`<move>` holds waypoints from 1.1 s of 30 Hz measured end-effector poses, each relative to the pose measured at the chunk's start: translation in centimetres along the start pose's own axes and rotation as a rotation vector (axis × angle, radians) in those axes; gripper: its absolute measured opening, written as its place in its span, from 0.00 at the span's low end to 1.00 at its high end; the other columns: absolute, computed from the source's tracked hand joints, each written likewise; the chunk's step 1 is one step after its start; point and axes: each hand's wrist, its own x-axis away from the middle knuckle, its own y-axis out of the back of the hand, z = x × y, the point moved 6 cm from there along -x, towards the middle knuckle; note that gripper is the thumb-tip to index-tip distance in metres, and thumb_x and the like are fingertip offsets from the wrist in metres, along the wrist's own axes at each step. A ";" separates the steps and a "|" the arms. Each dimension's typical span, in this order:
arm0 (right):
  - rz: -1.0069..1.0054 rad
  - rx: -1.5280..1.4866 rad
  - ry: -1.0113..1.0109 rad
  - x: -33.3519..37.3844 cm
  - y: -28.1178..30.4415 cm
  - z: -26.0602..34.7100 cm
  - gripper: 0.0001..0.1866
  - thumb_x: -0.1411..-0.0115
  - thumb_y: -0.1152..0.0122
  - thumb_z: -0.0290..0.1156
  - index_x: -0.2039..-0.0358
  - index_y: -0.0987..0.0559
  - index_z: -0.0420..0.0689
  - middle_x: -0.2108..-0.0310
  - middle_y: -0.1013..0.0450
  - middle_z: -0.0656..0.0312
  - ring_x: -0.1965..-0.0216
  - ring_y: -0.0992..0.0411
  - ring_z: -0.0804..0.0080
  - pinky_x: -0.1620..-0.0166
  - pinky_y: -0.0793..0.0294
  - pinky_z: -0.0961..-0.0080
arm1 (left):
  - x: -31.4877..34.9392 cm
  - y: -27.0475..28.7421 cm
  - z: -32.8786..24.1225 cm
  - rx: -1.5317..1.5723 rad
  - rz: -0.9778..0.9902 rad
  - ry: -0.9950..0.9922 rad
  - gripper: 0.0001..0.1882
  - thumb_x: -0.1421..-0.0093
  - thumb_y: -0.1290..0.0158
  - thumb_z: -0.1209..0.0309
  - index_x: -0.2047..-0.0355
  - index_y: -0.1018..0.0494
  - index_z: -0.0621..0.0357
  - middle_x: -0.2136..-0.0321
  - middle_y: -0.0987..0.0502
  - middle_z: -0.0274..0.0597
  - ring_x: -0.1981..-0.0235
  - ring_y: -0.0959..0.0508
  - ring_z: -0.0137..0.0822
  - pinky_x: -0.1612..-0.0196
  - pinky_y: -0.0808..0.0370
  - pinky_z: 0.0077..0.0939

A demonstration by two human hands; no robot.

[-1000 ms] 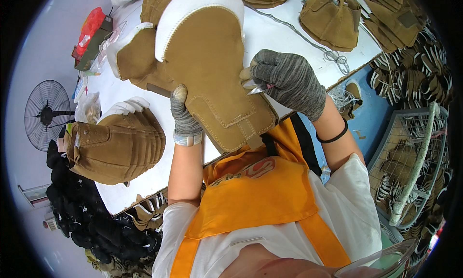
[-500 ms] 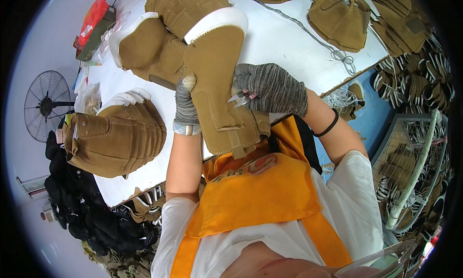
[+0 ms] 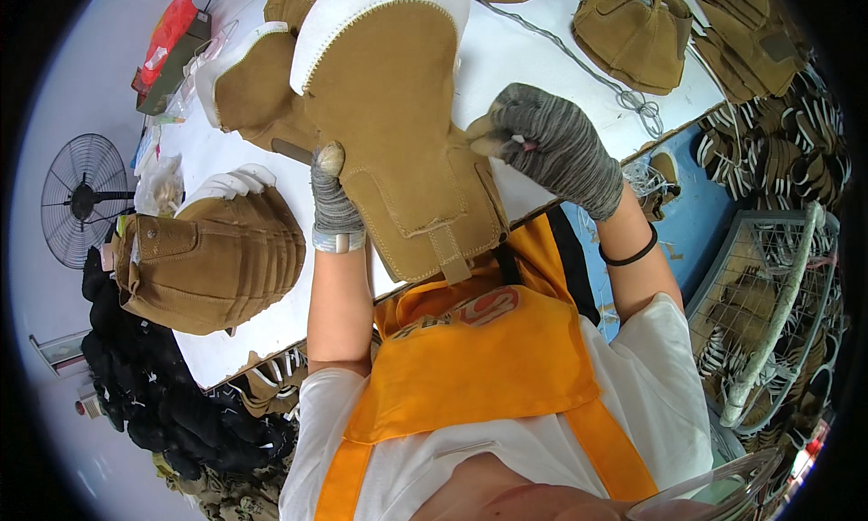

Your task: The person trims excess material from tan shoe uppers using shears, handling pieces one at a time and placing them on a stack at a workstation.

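A brown suede-like boot upper [image 3: 380, 96], edged with a white curved band at its far end, is held up over the table before me. My left hand [image 3: 334, 195], in a grey knitted glove, is closed on its left side with the thumb on top. My right hand [image 3: 551, 150], gloved alike, is closed at the right edge, its fingertips pinching the material there. A small pale-pink bit of the thread snips [image 3: 524, 145] shows between its fingers; the blades are hidden. Another brown upper with a white edge [image 3: 258, 82] lies just beyond, to the left.
A stack of brown uppers [image 3: 217, 268] stands on the white table [image 3: 244, 345] at left. More uppers [image 3: 633, 37] lie at the far right, near a grey cord [image 3: 579, 46]. A wire cart [image 3: 746, 313] stands right, a fan [image 3: 83, 200] left.
The boot upper has been raised and spread wider toward me. My right hand has moved right and turned, pulling at the upper's edge; the snips' blades no longer show.
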 end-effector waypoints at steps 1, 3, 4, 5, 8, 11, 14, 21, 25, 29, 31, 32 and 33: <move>0.029 0.017 0.026 -0.1 -0.3 0.4 0.15 0.59 0.34 0.23 0.67 0.23 0.42 0.68 0.28 0.60 0.70 0.27 0.64 0.64 0.25 0.75 | 0.0 -0.1 -0.1 -0.021 -0.001 -0.004 0.44 0.57 0.38 0.53 0.43 0.42 0.61 0.50 0.31 0.49 0.51 0.28 0.45 0.50 0.27 0.40; 0.160 0.101 0.073 -0.7 -1.0 1.0 0.16 0.61 0.36 0.21 0.68 0.24 0.43 0.68 0.28 0.59 0.72 0.27 0.65 0.66 0.25 0.76 | 0.0 -0.1 0.0 -0.010 0.011 -0.010 0.45 0.57 0.38 0.53 0.43 0.42 0.61 0.50 0.31 0.49 0.51 0.28 0.45 0.50 0.27 0.40; 0.167 0.143 0.075 -0.9 -1.3 1.2 0.15 0.61 0.36 0.21 0.68 0.24 0.43 0.68 0.28 0.60 0.72 0.28 0.65 0.66 0.25 0.76 | 0.0 -0.1 0.0 -0.003 0.015 -0.015 0.45 0.57 0.38 0.53 0.43 0.42 0.62 0.50 0.31 0.49 0.51 0.28 0.45 0.50 0.27 0.40; 0.175 0.184 0.077 -1.1 -1.6 1.3 0.15 0.61 0.36 0.21 0.69 0.24 0.43 0.68 0.28 0.60 0.72 0.28 0.66 0.66 0.25 0.76 | 0.0 -0.2 0.0 -0.008 0.020 -0.019 0.44 0.57 0.37 0.53 0.43 0.42 0.62 0.50 0.31 0.50 0.51 0.28 0.45 0.51 0.27 0.39; 0.184 0.103 0.073 -1.4 -2.0 1.2 0.11 0.57 0.37 0.25 0.69 0.24 0.43 0.68 0.29 0.60 0.74 0.29 0.64 0.67 0.26 0.77 | 0.0 -0.3 0.0 -0.031 0.035 -0.029 0.44 0.57 0.37 0.53 0.44 0.41 0.63 0.51 0.30 0.50 0.52 0.27 0.44 0.52 0.26 0.38; 0.091 -0.160 0.021 -1.0 -1.9 -0.1 0.11 0.53 0.37 0.30 0.69 0.24 0.43 0.69 0.29 0.60 0.73 0.29 0.63 0.67 0.26 0.77 | -0.2 0.1 -0.1 -0.086 0.033 -0.038 0.43 0.57 0.37 0.52 0.46 0.39 0.63 0.53 0.29 0.49 0.54 0.26 0.44 0.53 0.25 0.37; 0.106 0.218 -0.136 -0.9 -1.0 -2.5 0.11 0.52 0.36 0.32 0.69 0.24 0.41 0.75 0.30 0.58 0.71 0.30 0.62 0.65 0.28 0.73 | -0.2 0.5 -0.3 -0.104 0.013 -0.088 0.42 0.57 0.37 0.51 0.47 0.38 0.64 0.55 0.28 0.49 0.56 0.25 0.43 0.55 0.24 0.36; -0.036 -0.844 -0.571 1.0 -2.2 -4.4 0.31 0.50 0.33 0.43 0.49 0.28 0.39 0.56 0.26 0.59 0.56 0.29 0.76 0.52 0.30 0.80 | 0.1 0.0 0.1 0.021 0.061 -0.023 0.43 0.55 0.39 0.49 0.45 0.40 0.61 0.52 0.30 0.48 0.53 0.27 0.42 0.53 0.25 0.35; 0.065 -0.824 -0.652 0.6 -2.8 -2.9 0.27 0.50 0.33 0.42 0.53 0.26 0.40 0.63 0.25 0.61 0.62 0.29 0.78 0.57 0.28 0.81 | -0.3 -1.0 -0.2 -0.010 0.003 -0.030 0.44 0.53 0.42 0.49 0.42 0.43 0.59 0.49 0.33 0.47 0.49 0.30 0.41 0.47 0.30 0.36; -0.151 -0.753 -0.629 -0.1 0.1 -2.8 0.22 0.50 0.33 0.42 0.61 0.23 0.38 0.72 0.25 0.65 0.70 0.29 0.80 0.63 0.28 0.82 | -1.4 -5.2 -2.2 -0.540 0.058 -0.314 0.49 0.53 0.43 0.44 0.39 0.49 0.61 0.48 0.35 0.47 0.46 0.35 0.40 0.43 0.38 0.35; -0.112 -0.487 -0.584 -0.6 0.4 -2.5 0.21 0.50 0.33 0.42 0.61 0.22 0.40 0.73 0.25 0.65 0.70 0.30 0.80 0.63 0.28 0.82 | -1.0 -4.7 -0.7 -0.646 0.159 -0.214 0.50 0.53 0.42 0.44 0.39 0.49 0.62 0.48 0.36 0.48 0.46 0.35 0.39 0.43 0.38 0.35; -0.159 -0.541 -0.566 -0.9 0.4 -2.2 0.21 0.50 0.33 0.42 0.61 0.22 0.41 0.73 0.25 0.65 0.70 0.30 0.80 0.64 0.29 0.82 | -0.6 -4.4 0.0 -0.698 0.208 -0.164 0.50 0.54 0.42 0.44 0.39 0.49 0.62 0.47 0.36 0.49 0.46 0.36 0.39 0.43 0.38 0.35; -0.202 -0.598 -0.547 -1.1 0.2 -1.6 0.21 0.50 0.33 0.42 0.61 0.22 0.41 0.73 0.25 0.65 0.71 0.30 0.80 0.64 0.29 0.82 | -0.2 -4.3 1.0 -0.611 0.196 -0.099 0.50 0.54 0.41 0.44 0.40 0.48 0.63 0.48 0.35 0.49 0.47 0.34 0.39 0.45 0.36 0.33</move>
